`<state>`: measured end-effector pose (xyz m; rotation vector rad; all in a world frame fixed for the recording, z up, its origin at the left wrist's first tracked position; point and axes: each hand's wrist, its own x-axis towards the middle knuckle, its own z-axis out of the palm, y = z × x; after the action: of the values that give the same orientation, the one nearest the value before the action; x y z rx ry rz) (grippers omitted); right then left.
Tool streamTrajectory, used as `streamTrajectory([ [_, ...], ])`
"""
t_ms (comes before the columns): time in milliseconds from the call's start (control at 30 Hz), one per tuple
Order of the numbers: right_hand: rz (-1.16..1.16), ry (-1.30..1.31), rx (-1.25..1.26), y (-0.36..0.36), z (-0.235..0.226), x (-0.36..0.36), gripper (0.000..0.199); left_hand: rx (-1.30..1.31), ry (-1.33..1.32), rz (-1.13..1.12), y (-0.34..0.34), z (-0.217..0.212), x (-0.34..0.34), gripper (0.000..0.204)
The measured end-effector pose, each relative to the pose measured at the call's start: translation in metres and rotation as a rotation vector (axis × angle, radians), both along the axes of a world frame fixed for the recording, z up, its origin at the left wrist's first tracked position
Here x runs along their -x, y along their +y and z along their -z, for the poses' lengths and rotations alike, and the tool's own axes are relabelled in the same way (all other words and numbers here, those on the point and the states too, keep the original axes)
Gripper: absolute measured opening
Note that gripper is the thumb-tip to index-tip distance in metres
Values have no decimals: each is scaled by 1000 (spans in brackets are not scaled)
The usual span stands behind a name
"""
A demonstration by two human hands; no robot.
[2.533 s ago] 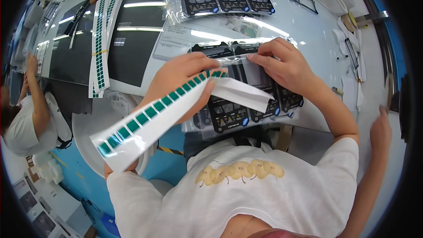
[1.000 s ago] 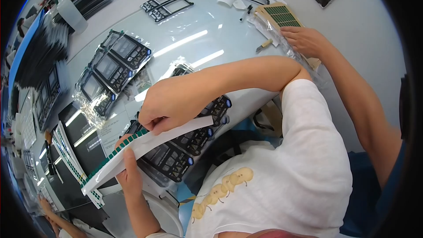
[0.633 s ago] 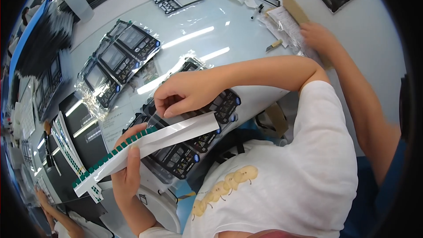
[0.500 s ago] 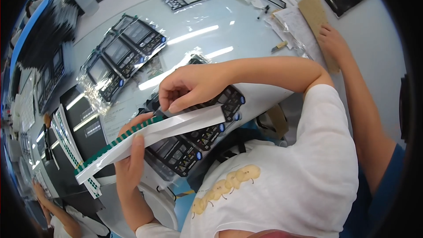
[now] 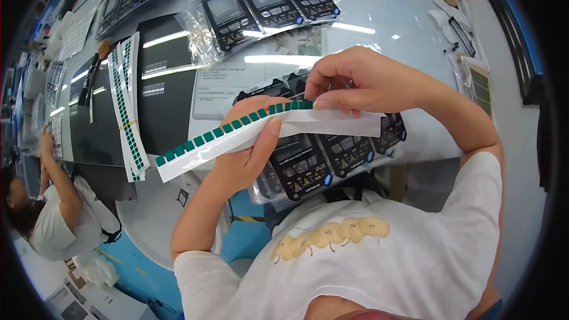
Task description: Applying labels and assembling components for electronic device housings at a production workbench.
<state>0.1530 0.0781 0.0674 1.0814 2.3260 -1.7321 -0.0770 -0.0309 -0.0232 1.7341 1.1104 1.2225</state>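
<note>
My left hand (image 5: pixel 246 151) grips a long white backing strip (image 5: pixel 323 124) between the thumb in front and the fingers behind. Along its upper edge runs a row of small green square tabs (image 5: pixel 207 136). My right hand (image 5: pixel 370 83) has its fingers curled in a pinch, the thumb tip at the right-hand end of the green row. A thin tip shows beside those fingers, too small to name. Beneath both hands lie black printed panels (image 5: pixel 302 169) with clear windows and blue marks, partly covered by the strip and hands.
More black panels (image 5: pixel 261 0) in clear film lie farther back on the table. To the left are banded green-tabbed strips (image 5: pixel 125 106) on a black sheet (image 5: pixel 163 83), and a brush (image 5: pixel 102 53). Another person (image 5: pixel 53 207) sits at far left; a round white stool (image 5: pixel 160 213) stands below the table edge.
The view has swung, so the table things sit farther right. My right hand has come to the green row at the strip's edge; before, it hovered above the strip.
</note>
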Motion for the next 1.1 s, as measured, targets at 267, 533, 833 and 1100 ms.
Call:
streamTrajectory([
  [267, -107, 188, 198, 21, -1, -5, 15, -53, 114, 118, 8, -7, 6, 23],
  [533, 94, 18, -24, 19, 4, 19, 18, -239, 417, 144, -1, -7, 6, 34],
  [833, 32, -15, -103, 22, 7, 27, 12, -350, 501, 2, -8, -2, -16, 38],
  [1100, 229, 424, 22, 23, 55, 16, 13, -341, 363, -99, -8, 24, -22, 23],
])
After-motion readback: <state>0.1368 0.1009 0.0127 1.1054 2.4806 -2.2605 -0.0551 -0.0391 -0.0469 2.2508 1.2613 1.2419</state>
